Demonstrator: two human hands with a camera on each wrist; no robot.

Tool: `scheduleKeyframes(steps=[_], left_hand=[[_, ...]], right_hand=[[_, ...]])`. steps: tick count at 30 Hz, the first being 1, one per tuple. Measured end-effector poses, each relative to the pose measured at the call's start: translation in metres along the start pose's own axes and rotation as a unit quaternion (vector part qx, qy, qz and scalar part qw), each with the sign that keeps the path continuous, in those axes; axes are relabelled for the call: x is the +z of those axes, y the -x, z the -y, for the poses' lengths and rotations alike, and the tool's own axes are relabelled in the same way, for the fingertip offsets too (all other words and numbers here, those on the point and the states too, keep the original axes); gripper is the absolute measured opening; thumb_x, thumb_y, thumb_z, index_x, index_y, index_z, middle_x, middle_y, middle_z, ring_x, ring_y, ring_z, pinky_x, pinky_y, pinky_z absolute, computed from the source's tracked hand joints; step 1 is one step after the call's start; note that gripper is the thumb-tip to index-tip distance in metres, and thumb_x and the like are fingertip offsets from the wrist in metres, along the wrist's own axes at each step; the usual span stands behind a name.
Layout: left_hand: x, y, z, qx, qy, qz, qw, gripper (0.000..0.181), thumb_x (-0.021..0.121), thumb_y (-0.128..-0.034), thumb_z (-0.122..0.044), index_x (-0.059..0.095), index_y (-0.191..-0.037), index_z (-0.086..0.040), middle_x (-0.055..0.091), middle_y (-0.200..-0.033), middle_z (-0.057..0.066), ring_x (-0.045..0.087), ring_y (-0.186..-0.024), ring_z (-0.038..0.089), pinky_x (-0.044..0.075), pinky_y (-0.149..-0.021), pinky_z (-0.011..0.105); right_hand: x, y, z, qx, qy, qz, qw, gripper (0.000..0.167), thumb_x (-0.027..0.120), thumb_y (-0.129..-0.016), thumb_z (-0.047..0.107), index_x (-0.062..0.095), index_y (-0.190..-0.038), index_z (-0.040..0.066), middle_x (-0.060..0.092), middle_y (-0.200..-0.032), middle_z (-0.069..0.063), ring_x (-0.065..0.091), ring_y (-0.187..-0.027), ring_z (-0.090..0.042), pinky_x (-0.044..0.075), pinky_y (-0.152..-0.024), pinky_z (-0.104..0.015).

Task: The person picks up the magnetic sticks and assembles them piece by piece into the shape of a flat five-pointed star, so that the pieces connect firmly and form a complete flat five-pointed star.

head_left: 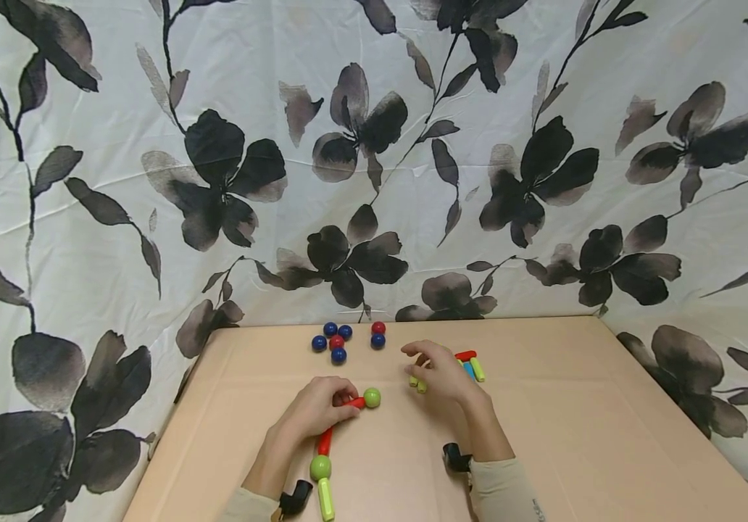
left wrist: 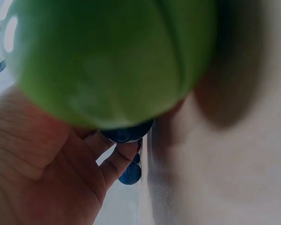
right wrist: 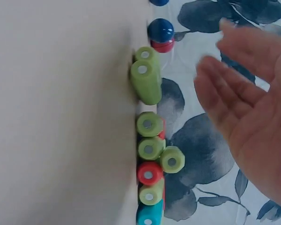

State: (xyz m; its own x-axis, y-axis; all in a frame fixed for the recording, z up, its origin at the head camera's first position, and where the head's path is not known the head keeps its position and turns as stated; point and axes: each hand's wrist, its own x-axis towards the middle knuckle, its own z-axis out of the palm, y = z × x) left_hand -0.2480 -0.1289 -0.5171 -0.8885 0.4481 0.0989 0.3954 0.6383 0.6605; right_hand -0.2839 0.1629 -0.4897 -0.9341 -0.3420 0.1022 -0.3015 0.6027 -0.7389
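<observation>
My left hand (head_left: 315,409) pinches a short red rod (head_left: 354,402) between thumb and fingers, and a green ball (head_left: 372,396) touches the rod's right end. Below that hand a line lies on the table: another red rod (head_left: 325,441), a green ball (head_left: 320,467) and a lime-green rod (head_left: 326,499). In the left wrist view a large green ball (left wrist: 112,61) hides much of the left hand (left wrist: 47,173). My right hand (head_left: 442,373) hovers with relaxed fingers beside lime-green rods (head_left: 422,386); in the right wrist view this hand (right wrist: 257,103) holds nothing.
Toward the table's back edge sit several blue balls (head_left: 319,343) and a red ball (head_left: 337,341), with a red ball (head_left: 378,328) touching a blue ball (head_left: 377,341) nearby. Behind the right hand are more coloured rods (head_left: 477,370). Floral cloth (head_left: 439,217) hangs behind the table (head_left: 576,435).
</observation>
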Motion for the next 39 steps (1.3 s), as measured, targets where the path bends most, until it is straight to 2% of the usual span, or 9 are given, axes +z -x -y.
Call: scheduleKeyframes(steps=[4, 8, 11, 15, 24, 30, 34, 39], left_hand=[[0.0, 0.001, 0.0, 0.001, 0.002, 0.0, 1.0, 0.014, 0.083, -0.0899, -0.027, 0.076, -0.1, -0.02, 0.064, -0.081, -0.014, 0.058, -0.075, 0.006, 0.049, -0.071, 0.023], [0.001, 0.002, 0.0, 0.004, 0.004, 0.0, 1.0, 0.014, 0.083, -0.0902, -0.026, 0.076, -0.101, -0.02, 0.065, -0.082, -0.014, 0.059, -0.076, 0.006, 0.049, -0.071, 0.023], [0.001, 0.002, 0.0, 0.006, 0.005, 0.001, 1.0, 0.014, 0.082, -0.0904, -0.026, 0.076, -0.101, -0.02, 0.065, -0.081, -0.014, 0.059, -0.076, 0.006, 0.049, -0.071, 0.023], [0.001, 0.003, -0.001, 0.008, 0.006, 0.0, 1.0, 0.014, 0.082, -0.0905, -0.026, 0.075, -0.101, -0.02, 0.064, -0.081, -0.014, 0.058, -0.076, 0.006, 0.049, -0.071, 0.023], [0.001, 0.002, 0.001, 0.008, 0.005, 0.003, 0.9999, 0.02, 0.086, -0.0871, -0.028, 0.075, -0.103, -0.02, 0.065, -0.083, -0.014, 0.059, -0.077, 0.007, 0.049, -0.072, 0.023], [0.002, 0.002, 0.002, 0.005, -0.004, 0.007, 1.0, 0.022, 0.086, -0.0862, -0.027, 0.075, -0.104, -0.02, 0.064, -0.082, -0.014, 0.057, -0.076, 0.006, 0.048, -0.071, 0.023], [0.002, 0.002, 0.003, 0.0, -0.006, 0.004, 1.0, 0.02, 0.085, -0.0871, -0.027, 0.075, -0.103, -0.021, 0.062, -0.081, -0.013, 0.055, -0.074, 0.006, 0.047, -0.068, 0.024], [0.003, 0.002, 0.004, -0.004, -0.009, -0.003, 0.9999, 0.019, 0.085, -0.0878, -0.027, 0.075, -0.103, -0.021, 0.062, -0.081, -0.013, 0.056, -0.073, 0.006, 0.046, -0.067, 0.024]], right_hand=[[0.005, -0.001, -0.002, 0.015, 0.055, -0.012, 0.9983, 0.038, 0.074, -0.096, 0.012, 0.068, -0.133, 0.009, 0.065, -0.133, -0.009, 0.061, -0.119, -0.029, 0.054, -0.101, -0.049], [0.01, 0.0, -0.003, 0.025, 0.132, 0.004, 0.991, 0.041, 0.079, -0.093, 0.014, 0.069, -0.133, 0.01, 0.063, -0.138, -0.006, 0.057, -0.13, -0.032, 0.045, -0.112, -0.053], [0.013, 0.002, -0.004, 0.031, 0.159, 0.015, 0.9867, 0.045, 0.081, -0.09, 0.015, 0.069, -0.133, 0.011, 0.063, -0.141, -0.008, 0.054, -0.133, -0.035, 0.041, -0.115, -0.056], [0.015, 0.004, -0.004, 0.038, 0.165, 0.025, 0.9852, 0.046, 0.082, -0.09, 0.017, 0.069, -0.134, 0.013, 0.062, -0.143, -0.009, 0.051, -0.137, -0.038, 0.036, -0.118, -0.06], [0.019, 0.003, -0.005, 0.016, 0.16, 0.033, 0.9865, 0.04, 0.081, -0.089, 0.011, 0.071, -0.128, 0.009, 0.067, -0.134, -0.009, 0.056, -0.13, -0.036, 0.04, -0.115, -0.057], [0.02, 0.002, -0.001, 0.013, 0.132, 0.033, 0.9906, 0.028, 0.073, -0.098, 0.023, 0.073, -0.125, 0.013, 0.06, -0.124, -0.003, 0.058, -0.115, -0.025, 0.049, -0.107, -0.049], [0.022, 0.0, 0.003, -0.003, 0.118, 0.025, 0.9926, 0.028, 0.064, -0.104, 0.03, 0.071, -0.126, 0.014, 0.054, -0.119, -0.001, 0.057, -0.108, -0.019, 0.053, -0.102, -0.043], [0.025, -0.003, 0.006, -0.014, 0.117, 0.021, 0.9929, 0.024, 0.066, -0.102, 0.04, 0.073, -0.116, 0.021, 0.065, -0.108, 0.008, 0.061, -0.101, -0.013, 0.054, -0.099, -0.039]])
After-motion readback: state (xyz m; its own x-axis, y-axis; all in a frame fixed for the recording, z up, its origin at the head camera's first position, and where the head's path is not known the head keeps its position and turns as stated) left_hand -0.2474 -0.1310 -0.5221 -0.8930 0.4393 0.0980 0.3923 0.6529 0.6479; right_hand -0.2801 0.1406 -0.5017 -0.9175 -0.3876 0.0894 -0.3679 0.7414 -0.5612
